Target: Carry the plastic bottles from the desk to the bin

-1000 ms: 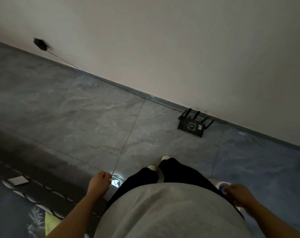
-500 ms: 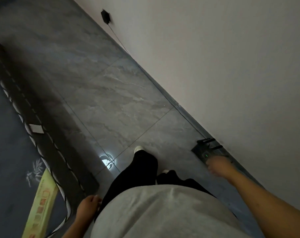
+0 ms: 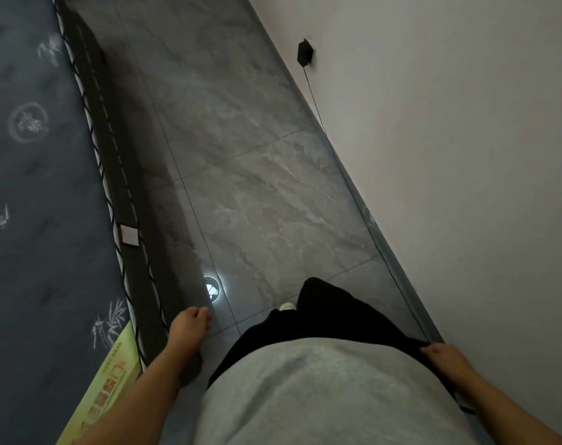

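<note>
While the person stands on a grey tiled floor [image 3: 257,149], the left hand [image 3: 189,326] hangs beside the left hip with its fingers curled loosely inward; nothing can be seen inside the curl, and whether it grasps anything cannot be told. The right hand [image 3: 443,354] hangs at the right hip, fingers bent against the black trousers [image 3: 331,316], and no object shows in it either. No plastic bottle, desk or bin appears anywhere in view, so the place of the bottles cannot be told. Between the arms lie a grey shirt [image 3: 321,396] and, beyond the trousers, the pale toe of a shoe [image 3: 287,306]. Just ahead of the left hand a bright round light spot [image 3: 214,289] lies on the tiles. To the left runs a dark patterned mattress [image 3: 32,187] with a rope-like trim and a small white tag [image 3: 129,235]; a yellow-green box [image 3: 112,380] rests on its near corner. To the right a pale wall [image 3: 466,155] carries a black plug [image 3: 305,54], and a thin cable [image 3: 369,220] descends from it along the skirting.
</note>
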`<action>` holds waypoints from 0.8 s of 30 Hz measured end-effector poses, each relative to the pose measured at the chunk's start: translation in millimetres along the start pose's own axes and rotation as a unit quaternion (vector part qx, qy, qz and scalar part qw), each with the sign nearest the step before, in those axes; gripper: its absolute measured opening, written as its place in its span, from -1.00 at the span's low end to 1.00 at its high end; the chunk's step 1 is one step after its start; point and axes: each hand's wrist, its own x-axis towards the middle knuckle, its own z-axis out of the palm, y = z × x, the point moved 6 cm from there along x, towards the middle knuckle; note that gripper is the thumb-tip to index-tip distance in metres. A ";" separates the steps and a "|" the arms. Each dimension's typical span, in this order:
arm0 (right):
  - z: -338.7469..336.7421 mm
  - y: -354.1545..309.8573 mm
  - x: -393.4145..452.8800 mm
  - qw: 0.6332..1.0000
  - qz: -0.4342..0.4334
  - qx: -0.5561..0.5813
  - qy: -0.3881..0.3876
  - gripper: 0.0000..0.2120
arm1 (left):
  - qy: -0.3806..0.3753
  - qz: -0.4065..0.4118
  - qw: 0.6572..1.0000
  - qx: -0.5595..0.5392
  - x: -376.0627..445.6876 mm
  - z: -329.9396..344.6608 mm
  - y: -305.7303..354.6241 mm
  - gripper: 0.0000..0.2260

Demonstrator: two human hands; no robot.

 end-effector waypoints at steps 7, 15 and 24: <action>-60.5 -135.3 47.0 0.998 -0.018 -0.045 -0.031 -0.72 | 0.038 0.014 0.999 -0.015 77.6 -40.2 104.0 -0.77; -136.7 -358.6 106.7 0.995 -0.086 0.053 -0.021 -0.71 | 0.040 -0.098 0.993 -0.053 116.3 -76.2 128.7 -0.75; -151.5 -579.8 144.2 0.989 -0.141 0.034 -0.035 -0.75 | 0.037 -0.158 0.983 -0.083 196.2 -150.7 169.6 -0.69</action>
